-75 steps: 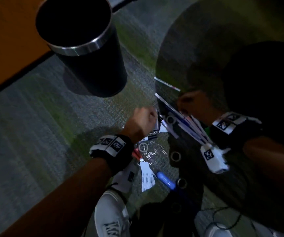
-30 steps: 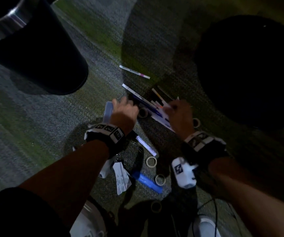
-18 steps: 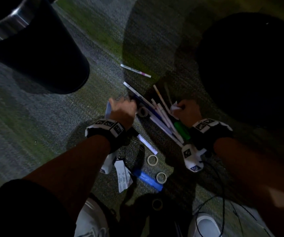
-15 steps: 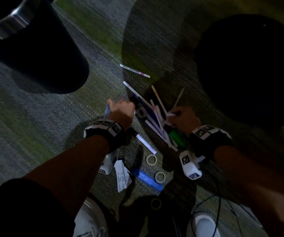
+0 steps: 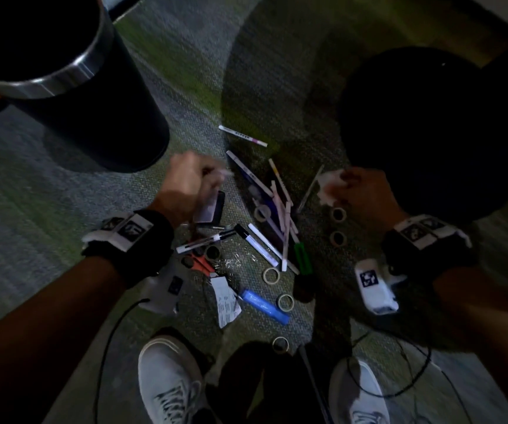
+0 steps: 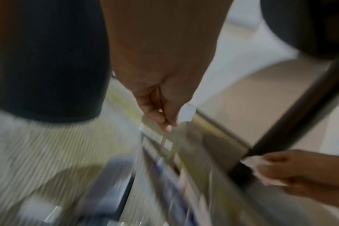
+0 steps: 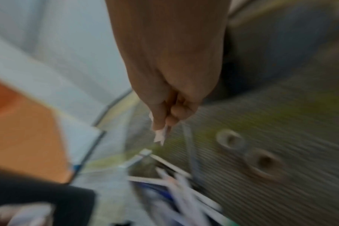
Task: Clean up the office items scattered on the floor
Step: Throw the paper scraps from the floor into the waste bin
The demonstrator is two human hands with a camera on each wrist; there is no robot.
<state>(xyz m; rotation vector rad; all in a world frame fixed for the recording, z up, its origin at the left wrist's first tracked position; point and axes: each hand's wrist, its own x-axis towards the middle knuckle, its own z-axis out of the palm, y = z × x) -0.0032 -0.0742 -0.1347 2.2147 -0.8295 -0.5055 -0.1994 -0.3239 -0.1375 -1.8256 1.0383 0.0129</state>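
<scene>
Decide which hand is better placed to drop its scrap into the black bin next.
Left. The left hand, pinching a small white scrap, is right beside the black bin; the right hand is across the pens.

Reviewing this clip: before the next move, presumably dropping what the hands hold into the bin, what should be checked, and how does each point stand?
1. Right hand grips crumpled white paper: ok.
2. Left hand pinches a small white scrap: ok; what the scrap is, cannot tell (blur).
3. Black round bin with silver rim upright, mouth open, near the left hand: ok.
4. Room inside the bin: cannot tell, too dark.
5. Floor cleared: not ok; white pens, beige tape rings and a blue marker lie on the carpet.
</scene>
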